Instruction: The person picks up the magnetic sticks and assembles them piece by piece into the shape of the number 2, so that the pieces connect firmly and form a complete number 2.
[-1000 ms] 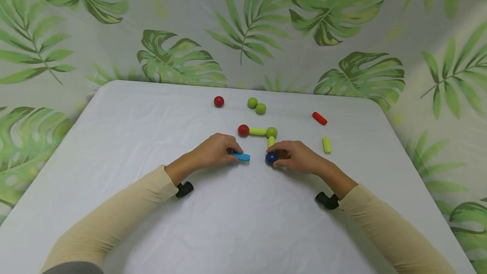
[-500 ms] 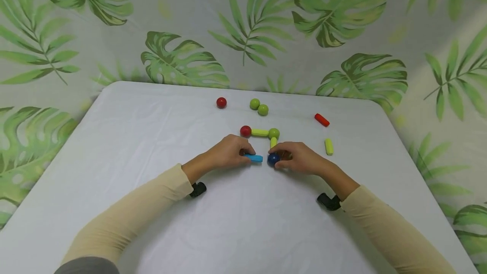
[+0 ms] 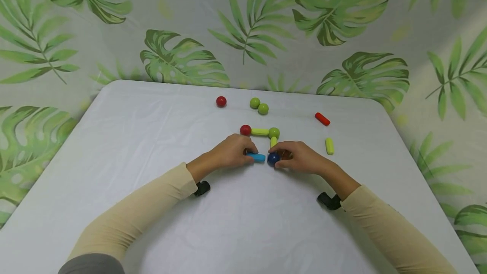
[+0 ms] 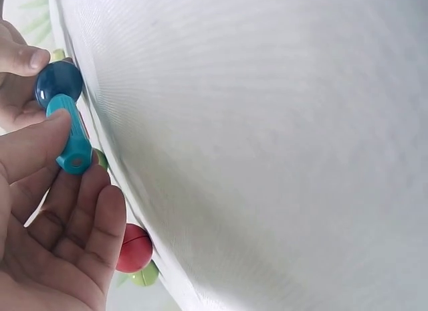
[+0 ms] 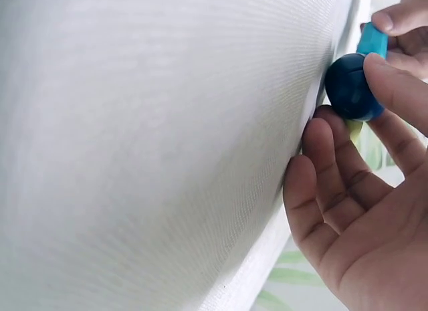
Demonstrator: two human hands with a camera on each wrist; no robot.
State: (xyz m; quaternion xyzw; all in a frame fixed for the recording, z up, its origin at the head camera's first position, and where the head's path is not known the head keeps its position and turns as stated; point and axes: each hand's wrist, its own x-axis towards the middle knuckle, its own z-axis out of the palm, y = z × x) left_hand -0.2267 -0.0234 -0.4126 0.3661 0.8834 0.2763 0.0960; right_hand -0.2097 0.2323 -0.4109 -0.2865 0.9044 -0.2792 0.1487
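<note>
My left hand pinches a light blue rod between thumb and fingers. Its free end points right, toward a dark blue ball; a slight gap shows between them in the head view. Thumb and fingers of my right hand grip that ball on the table. From the ball a yellow-green rod runs back to a green ball. A second yellow-green rod links the green ball to a red ball on the left.
Farther back lie a loose red ball and two green balls side by side. To the right are a red rod and a yellow-green rod. Everything rests on a white-covered table, with a leaf-patterned cloth behind.
My left hand has moved right with the light blue rod, bringing it close to the dark blue ball. The right hand has kept its grip on that ball, and the head view has shifted slightly.
</note>
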